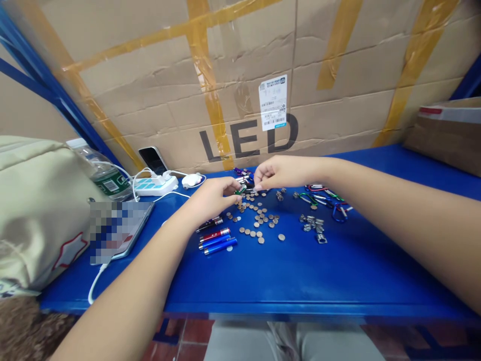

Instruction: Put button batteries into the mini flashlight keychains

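Observation:
My left hand (220, 195) pinches a small green metal tube (240, 190) between thumb and fingers, over the back of the blue table. Beside it my right hand (268, 173) is closed, thumb and index fingertips together next to the tube's end; what they hold, if anything, is too small to make out. Small round button cells (259, 219) lie scattered below both hands. Nearer the front left are small pen-like flashlights: a black one (210, 224), a red one (215, 234) and blue ones (221, 245). More purple and silver tubes (242, 173) are partly hidden behind my hands.
Coloured carabiners (319, 199) and silver metal clips (313, 222) lie on the right of the blue table (278, 281). At left are a tablet (131, 225), white power strip (156, 185), bottle (110, 180), phone (153, 159) and beige bag (37, 200). A large cardboard box (158, 100) stands behind.

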`<state>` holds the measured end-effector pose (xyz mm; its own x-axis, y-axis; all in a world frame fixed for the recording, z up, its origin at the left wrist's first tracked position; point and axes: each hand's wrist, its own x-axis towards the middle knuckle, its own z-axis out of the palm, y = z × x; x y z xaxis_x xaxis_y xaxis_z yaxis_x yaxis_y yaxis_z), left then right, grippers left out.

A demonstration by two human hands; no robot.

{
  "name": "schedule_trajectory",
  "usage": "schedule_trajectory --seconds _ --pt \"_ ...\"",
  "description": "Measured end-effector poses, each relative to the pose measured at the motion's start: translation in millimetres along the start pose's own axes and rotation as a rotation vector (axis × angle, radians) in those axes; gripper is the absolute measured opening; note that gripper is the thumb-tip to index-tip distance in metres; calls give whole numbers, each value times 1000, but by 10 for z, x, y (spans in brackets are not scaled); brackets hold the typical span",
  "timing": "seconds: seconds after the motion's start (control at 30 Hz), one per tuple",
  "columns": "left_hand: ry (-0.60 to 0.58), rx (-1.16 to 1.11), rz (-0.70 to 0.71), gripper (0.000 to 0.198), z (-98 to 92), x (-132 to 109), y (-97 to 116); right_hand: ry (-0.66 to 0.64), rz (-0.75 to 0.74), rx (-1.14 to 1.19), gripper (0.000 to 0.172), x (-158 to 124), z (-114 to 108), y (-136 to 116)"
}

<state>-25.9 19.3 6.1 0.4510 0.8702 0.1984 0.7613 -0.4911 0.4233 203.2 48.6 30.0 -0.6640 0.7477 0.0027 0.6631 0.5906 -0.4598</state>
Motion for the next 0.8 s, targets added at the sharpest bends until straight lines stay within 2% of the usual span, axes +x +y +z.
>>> schedule_trajectory --seconds 0.17,0.33,0.5,0.57,0.7,0.8 --pt "-48 -48 61 15 10 -17 68 20 -43 101 25 18 27 -48" --pt "-36 -46 82 14 14 -19 82 37 -30 113 25 53 77 -65" --pt "-23 -27 76 17 -6 -19 68 114 -30 87 26 53 34 -26" --pt "-17 -23 67 19 -14 -19 66 78 -19 24 24 34 18 -18" --pt "-14 -37 44 20 -17 -18 58 -111 -13 -127 23 -4 57 -77" --pt "-5 -41 46 19 -12 -16 50 -142 -20 -217 23 10 150 -147"
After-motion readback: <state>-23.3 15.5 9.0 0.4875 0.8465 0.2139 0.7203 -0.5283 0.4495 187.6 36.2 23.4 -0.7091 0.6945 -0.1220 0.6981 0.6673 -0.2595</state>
